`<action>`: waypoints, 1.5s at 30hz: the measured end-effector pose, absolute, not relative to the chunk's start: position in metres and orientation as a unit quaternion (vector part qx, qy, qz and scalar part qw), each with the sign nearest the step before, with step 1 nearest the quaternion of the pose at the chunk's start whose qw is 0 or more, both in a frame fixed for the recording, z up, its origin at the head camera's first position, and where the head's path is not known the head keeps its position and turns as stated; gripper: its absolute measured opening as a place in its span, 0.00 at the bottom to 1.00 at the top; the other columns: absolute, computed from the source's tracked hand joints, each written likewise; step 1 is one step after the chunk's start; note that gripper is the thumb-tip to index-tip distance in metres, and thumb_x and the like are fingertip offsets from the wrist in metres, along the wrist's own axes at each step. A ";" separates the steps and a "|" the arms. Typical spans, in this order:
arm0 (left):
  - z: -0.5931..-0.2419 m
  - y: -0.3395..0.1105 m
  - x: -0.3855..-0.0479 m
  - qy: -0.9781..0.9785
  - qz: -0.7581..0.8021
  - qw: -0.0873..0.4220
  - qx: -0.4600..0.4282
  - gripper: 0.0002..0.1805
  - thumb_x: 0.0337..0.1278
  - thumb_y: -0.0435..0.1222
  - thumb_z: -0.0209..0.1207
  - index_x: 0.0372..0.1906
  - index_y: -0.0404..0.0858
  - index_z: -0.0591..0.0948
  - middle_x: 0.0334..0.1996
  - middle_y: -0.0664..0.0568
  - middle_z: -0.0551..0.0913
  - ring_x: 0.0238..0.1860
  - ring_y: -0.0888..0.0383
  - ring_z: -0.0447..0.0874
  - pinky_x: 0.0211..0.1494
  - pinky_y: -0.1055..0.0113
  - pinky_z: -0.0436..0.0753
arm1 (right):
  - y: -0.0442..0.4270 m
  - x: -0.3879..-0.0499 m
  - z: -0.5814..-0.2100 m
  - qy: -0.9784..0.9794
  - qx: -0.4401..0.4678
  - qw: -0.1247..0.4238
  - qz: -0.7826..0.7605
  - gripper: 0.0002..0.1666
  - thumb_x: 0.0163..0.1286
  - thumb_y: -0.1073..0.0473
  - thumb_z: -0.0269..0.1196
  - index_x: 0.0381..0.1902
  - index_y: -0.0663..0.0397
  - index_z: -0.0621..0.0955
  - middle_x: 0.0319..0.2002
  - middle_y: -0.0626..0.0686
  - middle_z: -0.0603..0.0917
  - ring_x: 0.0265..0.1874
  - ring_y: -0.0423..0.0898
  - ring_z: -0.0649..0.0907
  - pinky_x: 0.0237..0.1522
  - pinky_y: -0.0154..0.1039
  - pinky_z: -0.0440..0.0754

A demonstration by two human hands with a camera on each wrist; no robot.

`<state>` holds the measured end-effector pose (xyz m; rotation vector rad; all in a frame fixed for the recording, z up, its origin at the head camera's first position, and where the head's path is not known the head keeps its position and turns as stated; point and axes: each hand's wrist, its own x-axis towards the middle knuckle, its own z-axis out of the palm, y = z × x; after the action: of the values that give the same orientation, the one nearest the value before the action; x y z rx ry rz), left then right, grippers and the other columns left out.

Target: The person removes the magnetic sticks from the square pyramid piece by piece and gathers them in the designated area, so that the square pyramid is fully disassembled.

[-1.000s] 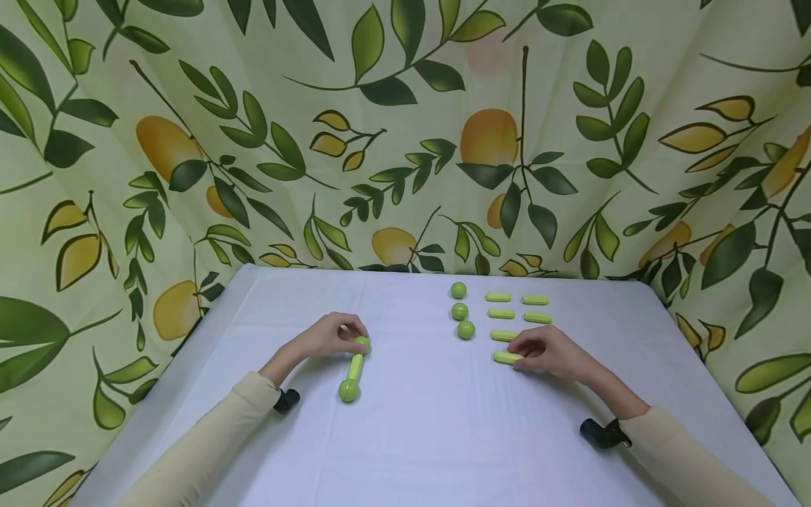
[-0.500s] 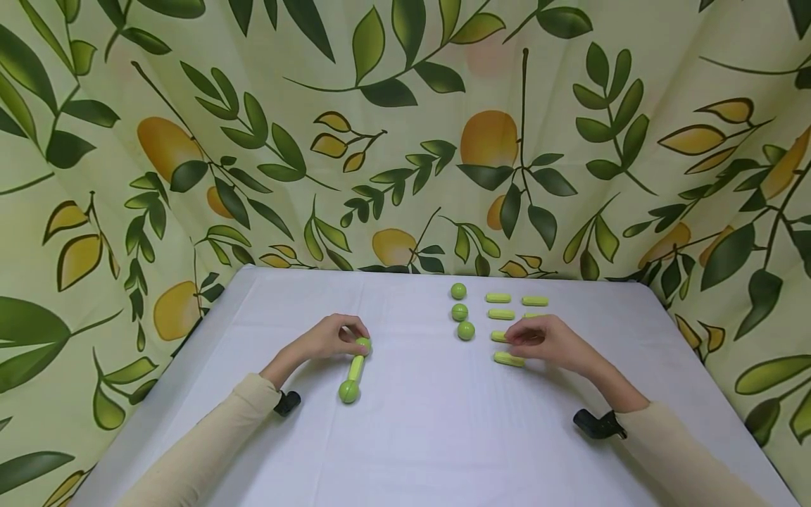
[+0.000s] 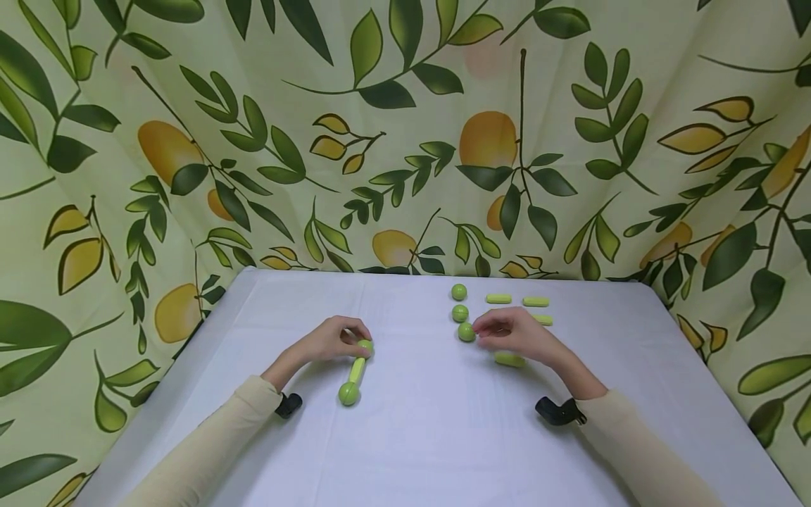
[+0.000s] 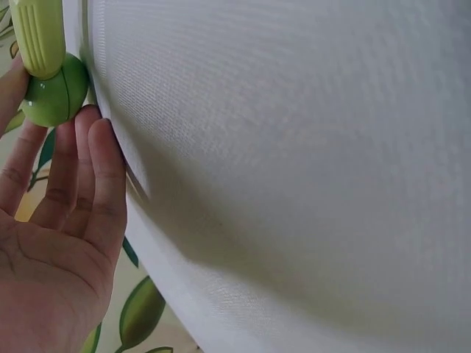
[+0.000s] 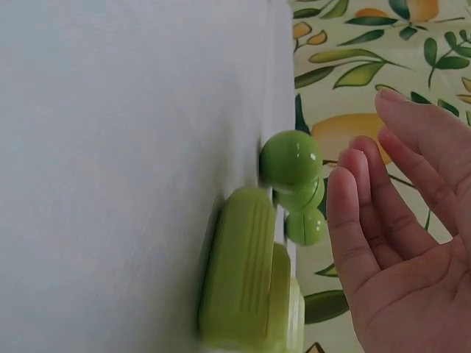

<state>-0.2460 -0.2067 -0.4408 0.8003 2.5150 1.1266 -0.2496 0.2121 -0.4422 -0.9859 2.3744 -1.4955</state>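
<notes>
My left hand point(image 3: 331, 339) pinches a green ball point(image 3: 365, 348) between thumb and fingers at the left of the table. A light green ribbed rod point(image 3: 357, 370) runs from it toward me to a second green ball point(image 3: 348, 393). In the left wrist view the held ball point(image 4: 57, 99) sits against the rod's end point(image 4: 40, 40). My right hand point(image 3: 524, 334) hovers over the loose pieces, fingertips beside the nearest ball point(image 3: 466, 332) of a short column. The right wrist view shows its fingers loosely bent, holding nothing, with a loose rod point(image 5: 239, 272) below.
Two more green balls point(image 3: 460, 313) stand behind the nearest one. Several rods point(image 3: 498, 298) lie right of them, some hidden by my right hand. A white cloth point(image 3: 405, 436) covers the table; a leaf-patterned curtain point(image 3: 405, 176) hangs behind it.
My right hand has left the nearest rod, lifted, and moved left and away from me toward the balls. My left hand still holds its ball, barely shifted.
</notes>
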 end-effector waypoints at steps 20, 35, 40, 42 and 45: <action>-0.440 -0.196 -0.245 0.853 0.411 0.133 0.291 0.12 0.59 0.33 0.72 0.45 0.34 0.85 0.42 0.50 0.85 0.43 0.51 0.84 0.51 0.60 0.82 | 0.159 -0.253 -0.434 0.755 -0.343 0.133 -0.543 0.18 0.64 0.68 0.72 0.51 0.72 0.83 0.47 0.68 0.84 0.42 0.51 0.85 0.47 0.39 0.83; -0.443 -0.183 -0.247 0.846 0.412 0.154 0.301 0.13 0.60 0.32 0.71 0.49 0.34 0.85 0.45 0.52 0.86 0.45 0.57 0.85 0.51 0.66 0.82 | 0.112 -0.258 -0.440 0.737 -0.394 0.144 -0.531 0.18 0.65 0.67 0.73 0.50 0.71 0.83 0.45 0.66 0.85 0.40 0.51 0.85 0.46 0.40 0.84; -0.444 -0.180 -0.245 0.845 0.415 0.161 0.297 0.14 0.61 0.33 0.71 0.50 0.35 0.85 0.46 0.53 0.86 0.45 0.58 0.85 0.52 0.66 0.82 | 0.103 -0.258 -0.442 0.738 -0.391 0.157 -0.527 0.18 0.64 0.68 0.73 0.50 0.71 0.83 0.45 0.67 0.85 0.40 0.50 0.86 0.45 0.40 0.84; -0.444 -0.180 -0.243 0.845 0.417 0.159 0.294 0.15 0.61 0.33 0.71 0.51 0.34 0.84 0.47 0.52 0.85 0.45 0.57 0.85 0.52 0.65 0.82 | 0.101 -0.258 -0.443 0.739 -0.390 0.161 -0.526 0.18 0.64 0.68 0.72 0.50 0.71 0.83 0.45 0.66 0.85 0.39 0.50 0.86 0.45 0.40 0.84; -0.443 -0.182 -0.238 0.850 0.419 0.157 0.278 0.19 0.59 0.34 0.72 0.53 0.34 0.83 0.49 0.50 0.85 0.43 0.57 0.85 0.51 0.65 0.82 | 0.096 -0.260 -0.446 0.739 -0.390 0.164 -0.525 0.17 0.65 0.68 0.72 0.50 0.72 0.83 0.44 0.66 0.85 0.39 0.49 0.86 0.44 0.40 0.85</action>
<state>-0.2381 -0.1825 -0.4434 0.7956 2.4325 1.1984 -0.2595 0.0964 -0.4456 -1.1120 2.1048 -1.4955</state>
